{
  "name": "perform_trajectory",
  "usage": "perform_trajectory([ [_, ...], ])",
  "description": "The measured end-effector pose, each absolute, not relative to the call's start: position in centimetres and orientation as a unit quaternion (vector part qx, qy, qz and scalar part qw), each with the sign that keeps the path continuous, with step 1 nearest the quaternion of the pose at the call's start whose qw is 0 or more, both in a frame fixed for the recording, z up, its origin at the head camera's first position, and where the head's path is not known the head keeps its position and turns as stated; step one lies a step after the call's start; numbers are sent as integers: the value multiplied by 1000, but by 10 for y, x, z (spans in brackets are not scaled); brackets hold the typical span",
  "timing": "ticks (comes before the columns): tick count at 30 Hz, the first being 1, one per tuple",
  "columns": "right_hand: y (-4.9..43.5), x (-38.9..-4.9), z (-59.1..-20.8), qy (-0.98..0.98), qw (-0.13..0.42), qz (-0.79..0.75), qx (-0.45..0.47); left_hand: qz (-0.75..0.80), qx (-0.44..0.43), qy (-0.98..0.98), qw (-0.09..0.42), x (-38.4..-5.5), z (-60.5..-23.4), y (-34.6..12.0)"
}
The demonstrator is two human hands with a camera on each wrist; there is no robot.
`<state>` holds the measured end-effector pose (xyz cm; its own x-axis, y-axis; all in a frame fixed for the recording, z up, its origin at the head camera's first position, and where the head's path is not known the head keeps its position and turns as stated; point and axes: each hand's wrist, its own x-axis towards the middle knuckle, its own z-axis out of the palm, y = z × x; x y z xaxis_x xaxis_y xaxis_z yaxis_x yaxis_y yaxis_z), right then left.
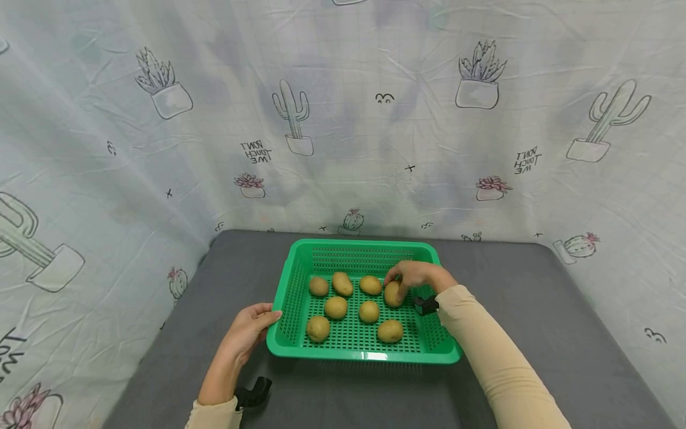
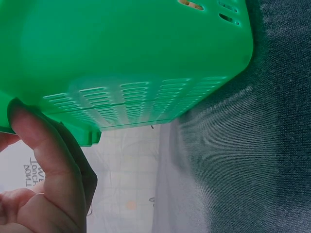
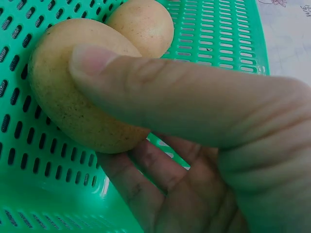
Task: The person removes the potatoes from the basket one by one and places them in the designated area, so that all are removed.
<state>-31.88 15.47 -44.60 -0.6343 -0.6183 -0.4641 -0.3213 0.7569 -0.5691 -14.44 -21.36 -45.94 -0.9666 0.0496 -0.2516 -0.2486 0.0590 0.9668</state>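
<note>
A green perforated plastic basket (image 1: 364, 359) stands on the dark grey tabletop with several yellow potatoes (image 1: 336, 307) spread over its floor. My left hand (image 1: 248, 329) grips the basket's left rim, thumb on top and fingers beneath; the left wrist view shows those fingers (image 2: 53, 160) curled under the rim. Inside the basket, on its right side, my right hand (image 1: 415, 275) holds a potato (image 1: 393, 294). In the right wrist view the thumb presses on that potato (image 3: 80, 92), with fingers curled at its lower side. Another potato (image 3: 142, 26) lies right behind it.
The grey cloth-covered table (image 1: 536, 310) extends around the basket on both sides. A pale curtain (image 1: 354, 119) printed with potted cacti hangs behind and at the sides. A black wrist camera (image 1: 426, 305) hangs under the right wrist, close to the basket's right wall.
</note>
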Motion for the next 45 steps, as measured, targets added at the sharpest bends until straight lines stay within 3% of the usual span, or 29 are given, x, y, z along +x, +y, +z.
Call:
perform_trajectory([
  [33,157,-319,-443,862,314,-264,-296,676,-85,725,102,-145,-456,-211],
  [45,158,-317,-442,883,253,-262,-297,689,-76,714,103,-144,-460,-212],
])
